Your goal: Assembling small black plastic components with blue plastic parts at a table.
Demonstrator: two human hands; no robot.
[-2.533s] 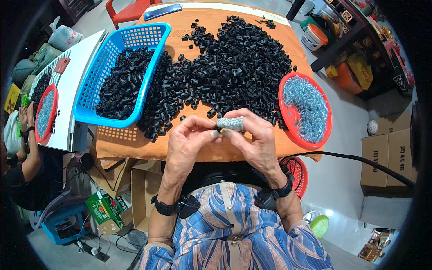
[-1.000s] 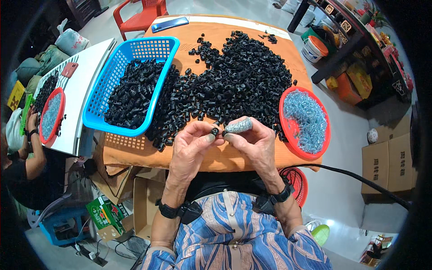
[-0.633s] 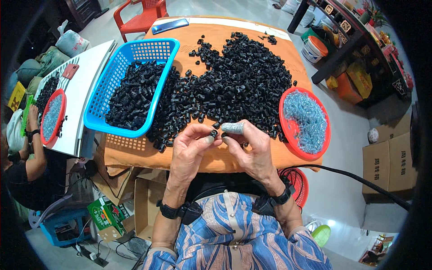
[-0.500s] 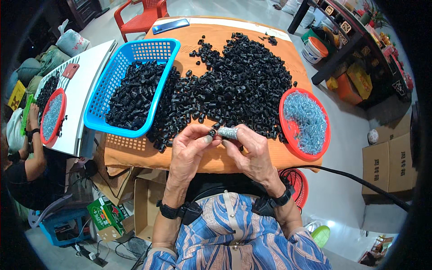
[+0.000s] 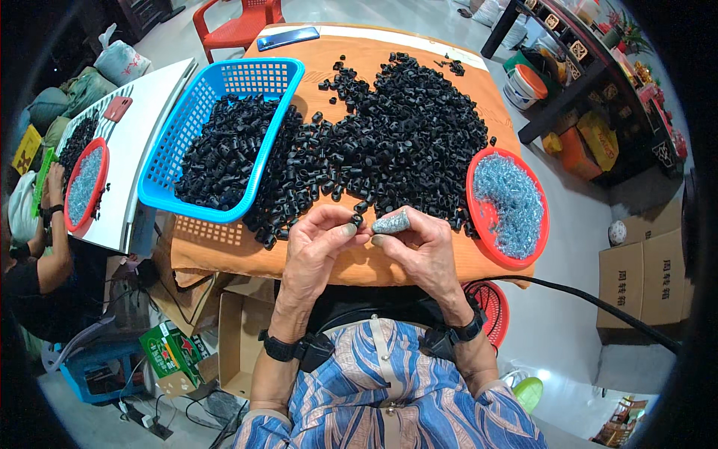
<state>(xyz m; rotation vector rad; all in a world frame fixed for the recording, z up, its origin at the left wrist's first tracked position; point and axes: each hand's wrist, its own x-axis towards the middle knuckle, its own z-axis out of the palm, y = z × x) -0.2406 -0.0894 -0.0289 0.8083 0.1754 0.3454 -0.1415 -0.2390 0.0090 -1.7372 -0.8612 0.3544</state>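
Observation:
Over the near edge of the orange-covered table, my left hand [image 5: 318,243] pinches a small black plastic cap [image 5: 357,220] between thumb and fingertips. My right hand [image 5: 420,251] is close beside it, thumb and index finger drawn together; whatever lies between them is hidden or too small to make out. A grey, speckled wrapping [image 5: 391,222] covers the right index finger. Just beyond both hands spreads a large heap of similar black caps [image 5: 404,127]. To the right, a round red basket [image 5: 479,217] holds clear bluish small plastic pieces [image 5: 511,202].
A blue plastic basket [image 5: 153,198] of black pieces stands on the left. A phone [image 5: 288,39] lies at the table's far edge. At far left, another person's hand [image 5: 54,183] works at a white table [image 5: 142,135]. A black cable [image 5: 591,298] crosses at right.
My right hand has drawn slightly away from the black cap, and its wrapped fingertip has tilted. My left hand keeps its pinch. The view has shifted slightly.

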